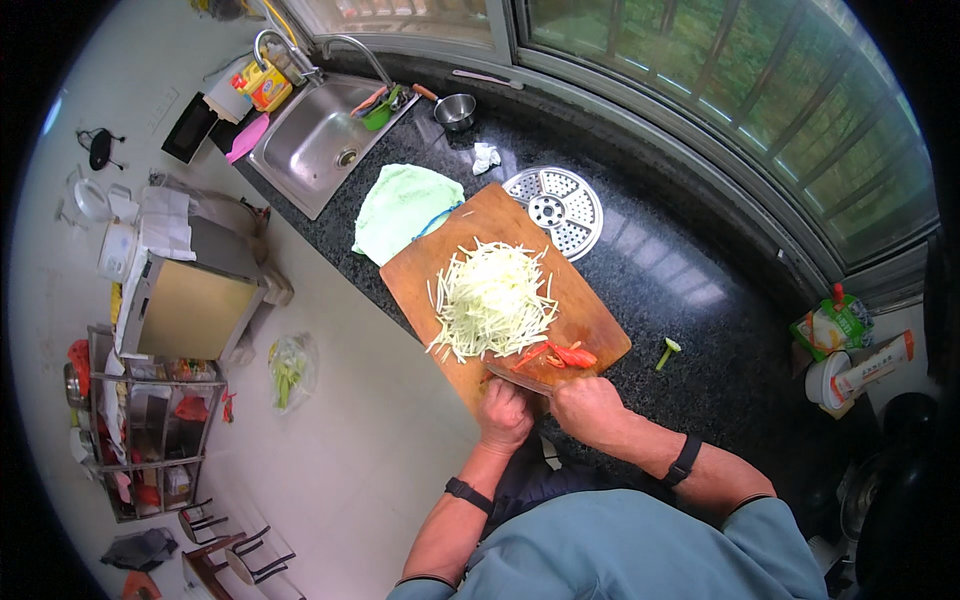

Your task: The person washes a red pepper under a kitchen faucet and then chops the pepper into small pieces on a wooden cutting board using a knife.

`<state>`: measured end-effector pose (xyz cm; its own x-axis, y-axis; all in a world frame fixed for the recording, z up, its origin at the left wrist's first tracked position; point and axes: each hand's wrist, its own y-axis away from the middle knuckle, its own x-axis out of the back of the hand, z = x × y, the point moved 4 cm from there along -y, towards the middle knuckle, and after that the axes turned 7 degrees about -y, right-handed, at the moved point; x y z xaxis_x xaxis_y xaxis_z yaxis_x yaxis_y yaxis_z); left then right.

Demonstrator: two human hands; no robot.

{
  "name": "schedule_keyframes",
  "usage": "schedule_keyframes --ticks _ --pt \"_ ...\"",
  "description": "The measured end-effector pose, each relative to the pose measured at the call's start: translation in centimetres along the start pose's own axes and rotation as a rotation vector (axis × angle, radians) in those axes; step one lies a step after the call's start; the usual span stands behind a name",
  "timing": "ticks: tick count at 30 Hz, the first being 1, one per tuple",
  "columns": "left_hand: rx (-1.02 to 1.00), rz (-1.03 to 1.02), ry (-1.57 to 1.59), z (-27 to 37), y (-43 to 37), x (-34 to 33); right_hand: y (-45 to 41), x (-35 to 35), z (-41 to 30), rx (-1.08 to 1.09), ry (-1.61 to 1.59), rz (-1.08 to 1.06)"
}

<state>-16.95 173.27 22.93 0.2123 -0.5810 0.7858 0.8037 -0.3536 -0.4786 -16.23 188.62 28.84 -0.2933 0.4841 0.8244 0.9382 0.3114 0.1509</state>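
Observation:
On a wooden cutting board lies a heap of pale green vegetable shreds. In front of the heap are a red chili pepper and thin red strips. My right hand is closed around the handle of a kitchen knife, whose blade lies along the board's near edge, pointing left. My left hand is curled at the blade's far end, by the board's edge. Its fingertips are hidden, so I cannot tell whether it grips anything.
Behind the board lie a green cloth and a perforated steamer plate. A small saucepan stands near the sink. A vegetable stub rests on the dark countertop to the right. A plastic bag of greens lies on the floor.

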Motion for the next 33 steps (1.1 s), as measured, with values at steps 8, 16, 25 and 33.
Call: schedule_keyframes --ticks 8,16,25,33 --pt "-0.022 0.07 0.051 0.1 -0.1 0.2 1.5 2.4 2.8 -0.203 -0.096 0.028" --pt "-0.014 0.029 0.037 0.0 0.1 0.1 2.9 1.7 0.8 -0.029 -0.027 0.002" --pt "-0.016 0.019 0.044 0.3 -0.4 0.5 2.2 1.1 0.6 -0.005 -0.058 -0.073" --pt "0.007 0.005 0.035 0.0 -0.3 0.4 1.2 0.3 0.0 0.014 -0.032 -0.055"
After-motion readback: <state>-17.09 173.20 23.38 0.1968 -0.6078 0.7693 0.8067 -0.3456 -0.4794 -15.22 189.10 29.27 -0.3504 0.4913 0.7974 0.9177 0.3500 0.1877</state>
